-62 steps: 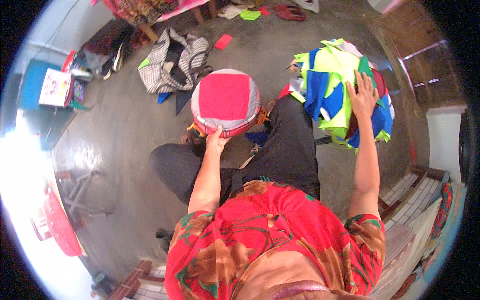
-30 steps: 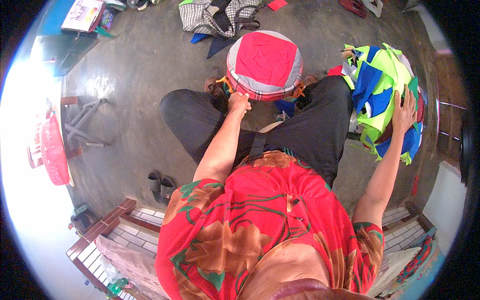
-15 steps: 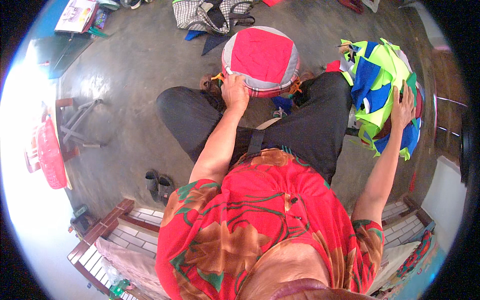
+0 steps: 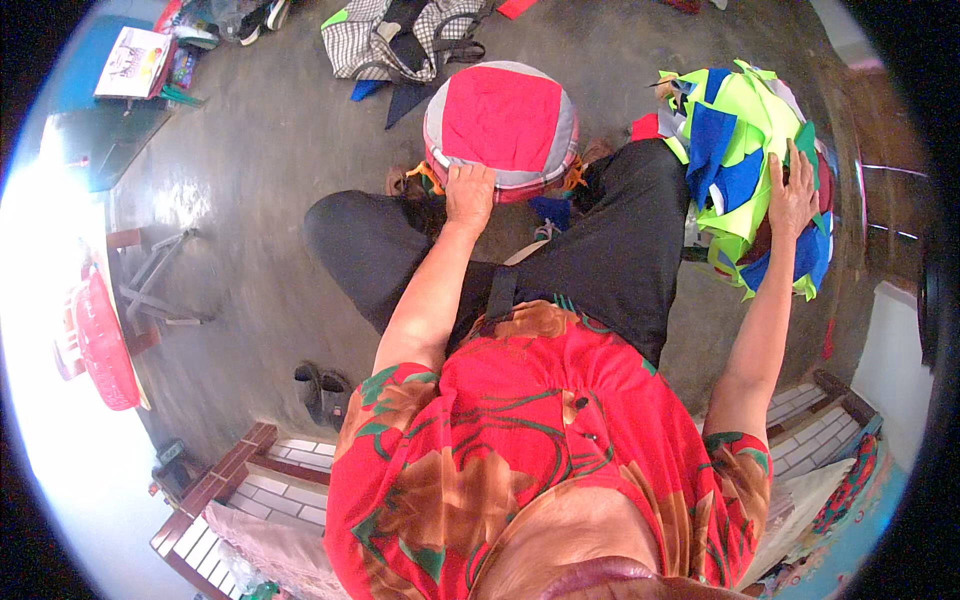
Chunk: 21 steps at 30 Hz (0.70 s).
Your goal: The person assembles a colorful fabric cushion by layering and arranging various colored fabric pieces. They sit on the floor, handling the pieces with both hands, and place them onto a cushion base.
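Note:
Between my knees stands a round cushion (image 4: 502, 118) with a red and grey top, a plaid side and orange ties low down. My left hand (image 4: 470, 194) is closed on its near left rim, knuckles up; the thumb is hidden. On my right is a heap of cloth scraps (image 4: 745, 175) in neon yellow-green, blue and white. My right hand (image 4: 794, 198) lies on the right side of this heap, next to a green scrap (image 4: 806, 141), with its fingers spread and gripping nothing that I can see.
A checked bag (image 4: 375, 45) lies on the grey floor beyond the cushion, with dark blue cloth pieces (image 4: 408, 101) beside it. Dark shoes (image 4: 322, 393) are on the floor to my left. Farther left are a folding stand (image 4: 158, 275) and a red plastic basin (image 4: 105, 340).
My left fingers have shifted a little on the cushion's rim and are now curled over its near edge. My right hand stays on the scraps. The whole view has turned slightly.

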Available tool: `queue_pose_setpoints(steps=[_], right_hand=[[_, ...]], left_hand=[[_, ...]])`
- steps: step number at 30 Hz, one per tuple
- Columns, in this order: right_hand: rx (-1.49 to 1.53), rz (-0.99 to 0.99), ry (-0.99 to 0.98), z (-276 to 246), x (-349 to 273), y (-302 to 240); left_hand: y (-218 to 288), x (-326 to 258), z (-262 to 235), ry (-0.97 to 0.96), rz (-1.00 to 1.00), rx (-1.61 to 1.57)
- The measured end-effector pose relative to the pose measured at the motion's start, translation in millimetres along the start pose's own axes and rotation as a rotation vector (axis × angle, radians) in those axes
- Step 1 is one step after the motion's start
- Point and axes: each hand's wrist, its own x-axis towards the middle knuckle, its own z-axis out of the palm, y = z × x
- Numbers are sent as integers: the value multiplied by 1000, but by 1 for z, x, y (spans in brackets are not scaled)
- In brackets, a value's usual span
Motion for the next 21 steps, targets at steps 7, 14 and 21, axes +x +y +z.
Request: queue_pose_setpoints(steps=[7, 14, 21], right_hand=[[16, -2, 17, -1, -1, -1], [2, -6, 32, 3, 1, -1], [-70, -3, -2, 0, 0, -1]], left_hand=[[-5, 11, -16, -120, 167, 85], [-4, 4, -25, -282, 221, 37], [-6, 2, -39, -304, 117, -156]])
